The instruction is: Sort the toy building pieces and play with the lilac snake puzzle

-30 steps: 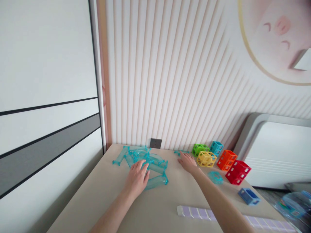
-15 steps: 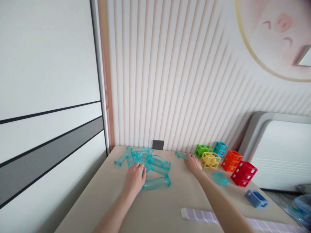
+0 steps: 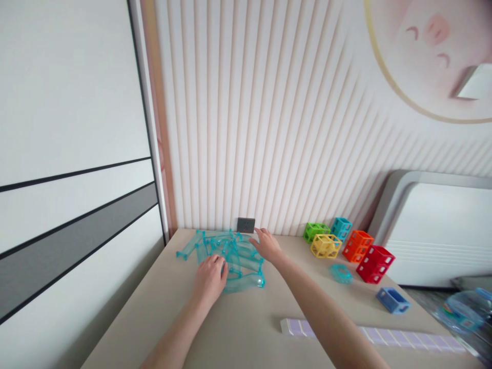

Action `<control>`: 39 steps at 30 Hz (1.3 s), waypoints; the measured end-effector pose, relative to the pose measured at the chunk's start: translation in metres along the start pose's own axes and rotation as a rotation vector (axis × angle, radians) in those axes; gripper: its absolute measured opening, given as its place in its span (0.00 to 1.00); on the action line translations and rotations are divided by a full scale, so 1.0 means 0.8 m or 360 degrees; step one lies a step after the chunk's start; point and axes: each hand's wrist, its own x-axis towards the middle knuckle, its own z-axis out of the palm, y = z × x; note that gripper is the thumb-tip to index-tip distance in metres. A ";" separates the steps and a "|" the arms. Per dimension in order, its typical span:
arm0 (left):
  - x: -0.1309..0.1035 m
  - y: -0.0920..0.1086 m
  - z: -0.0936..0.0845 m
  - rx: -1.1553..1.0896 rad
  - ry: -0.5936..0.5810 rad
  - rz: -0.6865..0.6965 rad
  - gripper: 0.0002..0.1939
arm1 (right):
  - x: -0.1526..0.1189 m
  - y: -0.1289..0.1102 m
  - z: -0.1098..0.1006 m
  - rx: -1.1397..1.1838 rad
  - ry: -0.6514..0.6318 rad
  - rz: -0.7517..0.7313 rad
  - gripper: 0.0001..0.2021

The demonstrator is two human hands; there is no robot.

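Observation:
Several translucent teal plastic tubes (image 3: 246,281) with flared connector ends lie in a loose pile at the back left of the table. My left hand (image 3: 210,277) is at the near side of this pile, its fingers curled down and closed on a teal tube; the fingertips are partly hidden. Over the right end of the pile is my right hand (image 3: 267,246), thumb and fingers apart, with nothing seen in its grasp.
Open-frame blocks stand on the right: green (image 3: 315,232), yellow (image 3: 326,246), teal (image 3: 341,228), orange (image 3: 357,246), red (image 3: 375,264) and blue (image 3: 393,300). A teal ring-shaped piece (image 3: 340,273) lies near them. A lilac segmented strip (image 3: 407,338) runs along the front. A socket (image 3: 246,225) is on the wall.
My right hand has moved left from beside the yellow block to the pile. The lone tube it touched is gone from its spot there. My left hand has stayed by the pile.

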 end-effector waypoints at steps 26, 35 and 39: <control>-0.006 0.021 0.012 -0.0282 0.0179 0.0364 0.09 | -0.154 0.095 -0.032 0.0193 -0.0102 0.0260 0.24; -0.005 0.018 0.006 -0.0266 0.0137 0.0336 0.10 | -0.017 -0.055 -0.011 0.0450 -0.0080 -0.0144 0.29; -0.005 0.017 0.005 -0.0255 0.0116 0.0350 0.10 | 0.008 -0.061 -0.005 0.0377 -0.0070 -0.0142 0.36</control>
